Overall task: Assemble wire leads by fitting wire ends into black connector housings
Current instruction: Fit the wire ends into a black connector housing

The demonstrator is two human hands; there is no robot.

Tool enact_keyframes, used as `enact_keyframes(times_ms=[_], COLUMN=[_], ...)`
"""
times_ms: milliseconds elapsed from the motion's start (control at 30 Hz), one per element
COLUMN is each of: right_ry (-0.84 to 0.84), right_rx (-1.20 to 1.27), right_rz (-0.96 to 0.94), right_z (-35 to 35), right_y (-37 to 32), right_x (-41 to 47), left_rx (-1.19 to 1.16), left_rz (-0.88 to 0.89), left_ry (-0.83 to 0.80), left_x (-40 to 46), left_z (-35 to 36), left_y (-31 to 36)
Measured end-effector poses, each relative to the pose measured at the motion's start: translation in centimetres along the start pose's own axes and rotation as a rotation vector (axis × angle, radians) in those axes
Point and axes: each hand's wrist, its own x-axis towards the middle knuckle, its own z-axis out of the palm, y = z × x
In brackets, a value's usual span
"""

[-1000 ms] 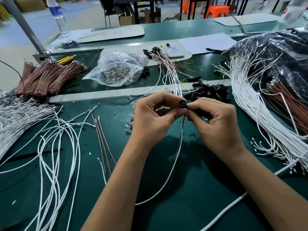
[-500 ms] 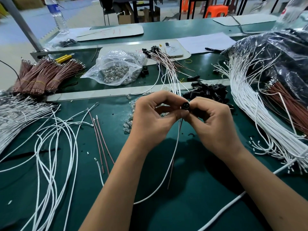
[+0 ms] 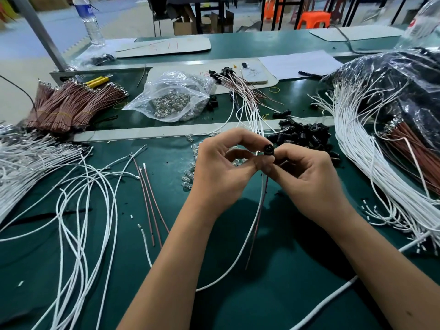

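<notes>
A small round black plastic connector housing (image 3: 268, 149) is pinched between the fingers (image 3: 258, 163) of the left hand (image 3: 217, 172) and the curled fingers of the right hand (image 3: 309, 184), above the dark green bench (image 3: 238, 294). From under the housing a thin white wire (image 3: 240, 256) and a thin reddish-brown wire (image 3: 256, 232) hang together between the two wrists and trail onto the bench toward the person. Just behind the right-hand fingers a heap of loose black connector housings (image 3: 302, 136) is seen, and under the left-hand fingers a scatter of small clear glass bulbs (image 3: 190, 177). Beyond the fingers a sheaf of finished leads (image 3: 242, 96) with black ends is laid, beside a clear plastic bag of metal parts (image 3: 171, 101). Well off from the right hand a thick bundle of white wires (image 3: 357, 144) is spread out of a black plastic bag (image 3: 392, 79). Off from the left hand loose white wires (image 3: 78, 210) and three loose reddish-brown wires (image 3: 150, 201) are strewn, with banded bundles of reddish-brown wires (image 3: 64, 103) farther back.
</notes>
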Motion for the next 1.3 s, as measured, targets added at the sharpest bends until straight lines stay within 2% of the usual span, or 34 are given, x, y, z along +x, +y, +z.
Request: enact_keyframes(times_ms=[267,500,967,1300], right_ry=[-0.006,0.008,0.014,0.004], right_rx=[-0.094,-0.073,-0.033,-0.042], right_rz=[-0.076,-0.07,-0.04,-0.055], right_z=[-0.17,-0.3,-0.22,-0.23], right_y=[-0.19,-0.24,0.34,0.6], right_x=[0.01,0.07,0.22,0.3], left_rx=[-0.017,0.002,0.018,0.021], left_rz=[-0.035,-0.066,0.038,0.014], left_ry=[-0.031,-0.047,-0.042,0.003], left_x=[-0.06,-0.1,0.12,0.13], left_z=[0.07,0.29,-0.08,-0.05], left_y=[-0.29,-0.4,-0.03,0.29])
